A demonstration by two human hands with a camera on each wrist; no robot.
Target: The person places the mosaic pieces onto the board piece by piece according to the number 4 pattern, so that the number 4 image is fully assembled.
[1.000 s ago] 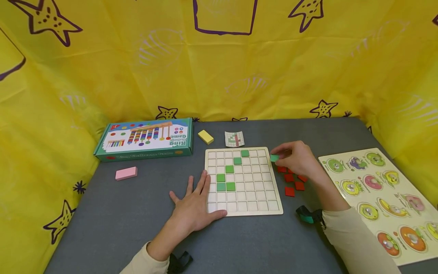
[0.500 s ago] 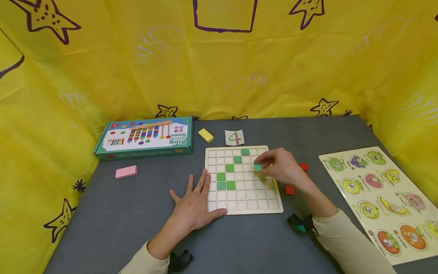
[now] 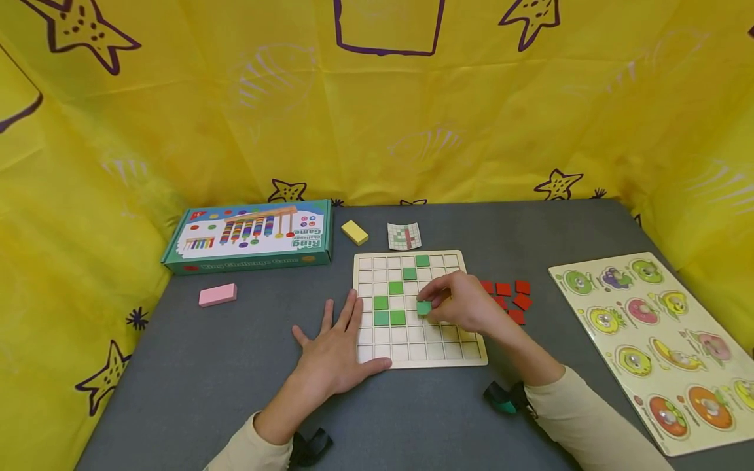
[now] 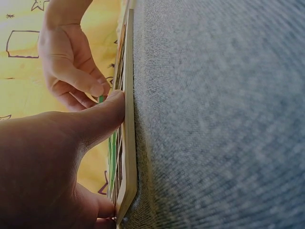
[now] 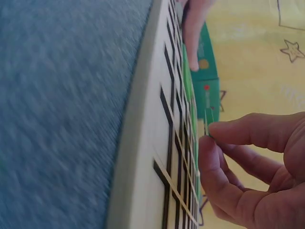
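Right hand and green tile moved left, from beside the grid board to over its middle; fingers pinch tile. Left hand unmoved, fingers spread, touching board's left edge. Red tiles right of board.

**Clear Head View, Dimmer Wrist Views**

Soft, even light fills the head view, brightening the yellow backdrop; a faint shadow falls on the gridded board beneath the right hand. The left wrist view leaves the left hand shaded (the backdrop beyond looks paler). The right wrist view blurs the gray tabletop.
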